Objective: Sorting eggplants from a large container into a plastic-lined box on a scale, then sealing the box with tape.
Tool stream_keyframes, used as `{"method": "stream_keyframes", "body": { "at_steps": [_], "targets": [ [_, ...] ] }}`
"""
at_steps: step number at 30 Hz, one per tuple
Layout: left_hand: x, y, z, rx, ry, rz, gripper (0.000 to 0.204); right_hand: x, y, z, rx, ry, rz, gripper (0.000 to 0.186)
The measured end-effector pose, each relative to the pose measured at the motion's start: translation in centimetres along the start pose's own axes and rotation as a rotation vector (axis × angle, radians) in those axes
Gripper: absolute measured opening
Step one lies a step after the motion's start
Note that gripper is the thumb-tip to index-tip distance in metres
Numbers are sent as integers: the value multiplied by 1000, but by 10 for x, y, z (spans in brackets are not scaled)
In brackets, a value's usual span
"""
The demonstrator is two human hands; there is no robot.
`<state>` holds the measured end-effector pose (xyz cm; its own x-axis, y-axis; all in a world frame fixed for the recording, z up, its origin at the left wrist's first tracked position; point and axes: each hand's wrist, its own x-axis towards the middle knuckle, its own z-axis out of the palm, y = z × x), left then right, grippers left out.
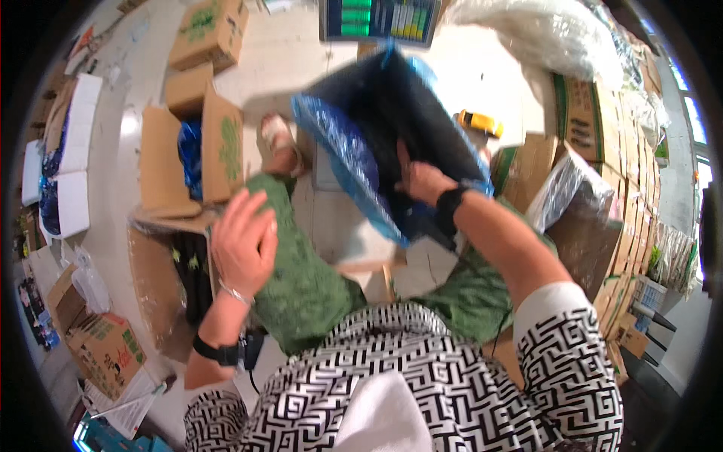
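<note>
In front of me an opened carton lined with a blue plastic bag (331, 139) stands tilted between my legs. Long dark things fill its inside, too dim to name for certain. My right hand (428, 182) reaches into it, index finger stretched along the dark contents; the other fingers are partly curled and partly hidden. To the left, my left hand (245, 245) hovers with its fingers extended and nothing in it. Beside and below that hand stands an open carton (154, 282) holding long, dark eggplants (197, 275) with green caps.
A digital scale display (379, 19) with green digits stands at the top. A yellow-and-black object (480, 123) lies right of the bag. Another open carton (162, 162) with blue plastic and a closed carton (209, 34) stand left. Stacked cartons (602, 120) line the right.
</note>
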<state>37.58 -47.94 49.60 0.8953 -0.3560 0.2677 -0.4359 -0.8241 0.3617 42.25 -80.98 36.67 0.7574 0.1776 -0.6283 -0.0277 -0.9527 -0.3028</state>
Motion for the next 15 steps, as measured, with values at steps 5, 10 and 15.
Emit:
{"method": "stream_keyframes", "body": {
  "at_steps": [5, 10, 15],
  "targets": [
    [-3, 2, 7, -12, -37, -36, 11, 8, 7, 25, 91, -16, 3, 100],
    [-11, -2, 5, 55, -2, -15, 11, 6, -6, -10, 115, -251, 159, 108],
    [0, 9, 17, 0, -31, -16, 11, 3, 14, -4, -135, 20, 26, 73]
  ]
}}
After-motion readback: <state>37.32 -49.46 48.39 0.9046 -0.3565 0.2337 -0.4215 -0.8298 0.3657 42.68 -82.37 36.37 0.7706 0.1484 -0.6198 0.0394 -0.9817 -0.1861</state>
